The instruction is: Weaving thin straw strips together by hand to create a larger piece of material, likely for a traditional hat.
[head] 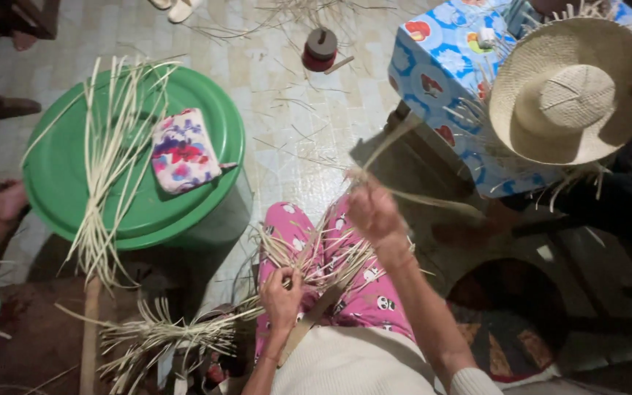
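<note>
**Straw weaving on my lap**

Over my pink trousers (345, 271), my left hand (281, 298) gripped the half-woven straw work (316, 257) — fingers closed on it — while my right hand (373, 211) pinched one long straw strand (385, 143), lifted above my knee.

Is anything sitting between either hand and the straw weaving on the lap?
Nothing visible does. The left hand already grips the straw weaving on the pink-trousered lap, and the right hand is raised above it, pulling a straw strand upward. The green tub lid with loose straw lies off to the side.
</note>
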